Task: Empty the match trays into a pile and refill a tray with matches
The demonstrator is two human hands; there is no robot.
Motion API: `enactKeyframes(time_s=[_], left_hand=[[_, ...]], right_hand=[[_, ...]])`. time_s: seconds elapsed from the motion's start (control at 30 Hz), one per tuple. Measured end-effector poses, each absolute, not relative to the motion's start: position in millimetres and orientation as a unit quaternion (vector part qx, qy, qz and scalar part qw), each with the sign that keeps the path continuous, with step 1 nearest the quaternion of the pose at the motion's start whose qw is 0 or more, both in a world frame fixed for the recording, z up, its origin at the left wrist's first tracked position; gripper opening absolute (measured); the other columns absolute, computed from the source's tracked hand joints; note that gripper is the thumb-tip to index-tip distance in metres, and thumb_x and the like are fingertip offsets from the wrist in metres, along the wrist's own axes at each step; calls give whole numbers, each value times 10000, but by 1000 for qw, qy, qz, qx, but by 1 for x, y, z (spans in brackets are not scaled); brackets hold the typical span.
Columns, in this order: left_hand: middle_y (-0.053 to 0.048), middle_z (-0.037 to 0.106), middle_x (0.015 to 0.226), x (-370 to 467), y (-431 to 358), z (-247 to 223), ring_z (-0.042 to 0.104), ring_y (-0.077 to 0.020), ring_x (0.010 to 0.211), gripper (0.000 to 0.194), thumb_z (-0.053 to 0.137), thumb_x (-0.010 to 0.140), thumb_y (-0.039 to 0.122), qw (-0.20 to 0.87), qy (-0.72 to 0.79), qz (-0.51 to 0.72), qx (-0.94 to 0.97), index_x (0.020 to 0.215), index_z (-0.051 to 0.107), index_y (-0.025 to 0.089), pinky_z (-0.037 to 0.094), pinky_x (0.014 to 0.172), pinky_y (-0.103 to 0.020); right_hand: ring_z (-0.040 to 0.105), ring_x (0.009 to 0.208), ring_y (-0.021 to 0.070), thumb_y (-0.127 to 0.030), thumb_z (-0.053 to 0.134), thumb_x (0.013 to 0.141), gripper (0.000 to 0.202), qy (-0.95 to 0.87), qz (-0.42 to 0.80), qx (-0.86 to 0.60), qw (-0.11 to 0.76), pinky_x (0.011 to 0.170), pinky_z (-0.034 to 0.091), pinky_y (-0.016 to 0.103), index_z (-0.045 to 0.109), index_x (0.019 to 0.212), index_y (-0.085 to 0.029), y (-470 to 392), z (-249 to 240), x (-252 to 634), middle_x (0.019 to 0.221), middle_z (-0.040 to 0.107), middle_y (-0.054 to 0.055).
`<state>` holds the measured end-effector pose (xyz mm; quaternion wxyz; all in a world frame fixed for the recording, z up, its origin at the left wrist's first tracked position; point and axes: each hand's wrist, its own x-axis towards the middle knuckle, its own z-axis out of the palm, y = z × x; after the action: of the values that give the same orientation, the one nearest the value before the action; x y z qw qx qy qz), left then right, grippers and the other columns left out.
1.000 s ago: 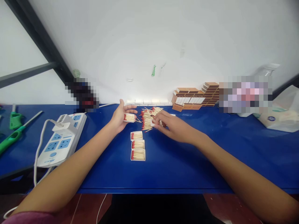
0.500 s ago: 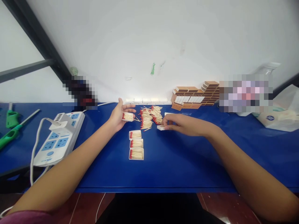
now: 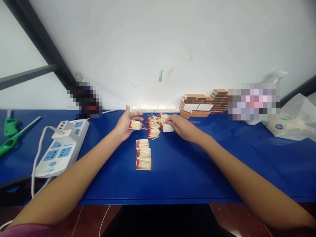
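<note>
Head view: left hand [image 3: 123, 127] holds match tray [image 3: 135, 125]; right hand [image 3: 183, 127], white tray [image 3: 168, 128].

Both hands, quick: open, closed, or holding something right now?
Left hand: partly open, holding a match-filled matchbox tray.
Right hand: closed, pinching a white matchbox tray.

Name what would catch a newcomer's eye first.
Probably the heap of red-tipped matches between the left hand and the right hand, bright against the blue table. Three match-filled trays line up nearer the viewer; brown matchboxes stand stacked by the wall, right of centre.
</note>
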<state>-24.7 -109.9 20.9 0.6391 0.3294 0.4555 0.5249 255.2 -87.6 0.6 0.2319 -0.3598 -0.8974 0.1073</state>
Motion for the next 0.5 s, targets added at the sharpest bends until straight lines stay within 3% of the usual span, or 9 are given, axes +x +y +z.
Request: enactKeyframes(time_s=[0.17, 0.27, 0.37, 0.5], left_hand=[[-108, 694, 726, -23, -110, 21, 640, -181, 493, 699, 255, 1057, 617, 640, 452, 523, 335, 978, 708, 90, 515, 484, -298], [-112, 699, 738, -22, -112, 23, 650, -179, 505, 707, 255, 1056, 620, 640, 449, 521, 342, 975, 712, 87, 513, 487, -288], [-110, 697, 727, -22, -114, 24, 650, -179, 500, 704, 259, 1057, 617, 637, 453, 522, 341, 976, 713, 85, 510, 482, -286], [-105, 702, 730, -20, -117, 25, 645, -173, 490, 721, 285, 1032, 669, 643, 456, 511, 343, 975, 708, 88, 502, 462, -272]], right_hand=[[619, 961, 243, -283, 395, 1068, 236, -880, 27, -395, 261, 796, 471, 349, 613, 1070, -193, -80, -5, 245, 1101, 626, 119], [607, 882, 215, -343, 481, 1052, 221, -891, 61, -364, 263, 795, 468, 340, 645, 1052, -194, -82, 3, 254, 1056, 635, 96], [568, 777, 178, -458, 691, 937, 322, -904, 129, -335, 231, 761, 474, 333, 670, 1135, -204, -87, 10, 269, 1072, 637, 78], [558, 769, 166, -430, 704, 925, 374, -910, 169, -331, 183, 750, 479, 335, 669, 1224, -209, -91, 8, 275, 1149, 606, 94]])
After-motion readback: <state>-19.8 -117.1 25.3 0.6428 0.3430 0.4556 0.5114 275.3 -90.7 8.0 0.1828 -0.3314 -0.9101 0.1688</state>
